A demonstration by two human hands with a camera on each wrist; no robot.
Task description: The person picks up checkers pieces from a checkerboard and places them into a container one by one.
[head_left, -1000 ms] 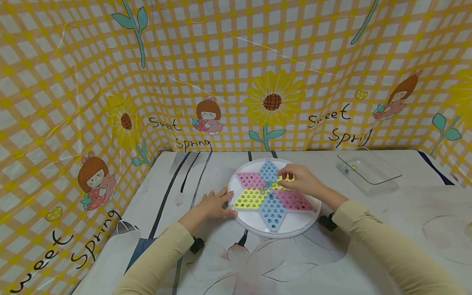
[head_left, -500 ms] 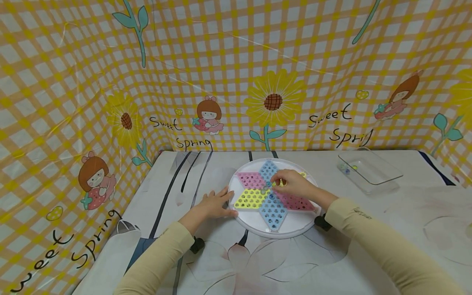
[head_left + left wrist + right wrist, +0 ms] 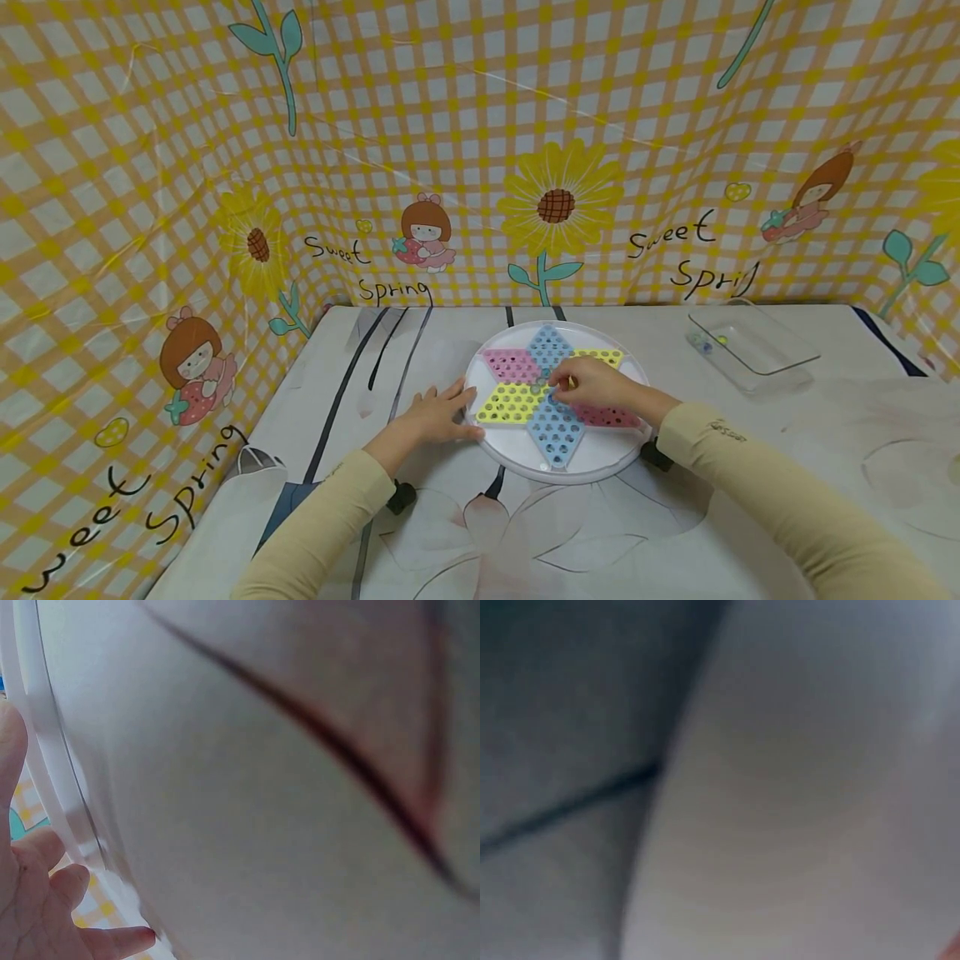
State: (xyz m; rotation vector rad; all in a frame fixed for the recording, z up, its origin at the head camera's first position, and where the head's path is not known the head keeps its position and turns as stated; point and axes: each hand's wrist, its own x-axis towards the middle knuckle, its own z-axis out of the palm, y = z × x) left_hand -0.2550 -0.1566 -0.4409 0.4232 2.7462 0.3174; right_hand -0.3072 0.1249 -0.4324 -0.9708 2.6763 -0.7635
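A round white Chinese checkers board (image 3: 495, 450) lies on the table, its star coloured pink, yellow and blue. In the head view my right hand (image 3: 596, 383) is over the board's middle, thumb and forefinger pinching a small marble that the fingertips mostly hide. Beside those fingertips sit a clear marble (image 3: 535, 387) and a blue marble (image 3: 552, 398). My left hand (image 3: 435, 415) rests at the board's left rim with fingers spread. The left wrist view shows those fingers (image 3: 67, 885) beside the white rim. The right wrist view is mostly a blurred pale surface.
A clear glass container (image 3: 757, 342) with several marbles stands at the back right of the table. A checked curtain (image 3: 465, 125) hangs behind and at the left. Patterned cloth (image 3: 487, 550) covers the table in front of the board.
My right hand has moved from the yellow point at the back right to the board's middle, slightly towards me. My left hand stays at the rim.
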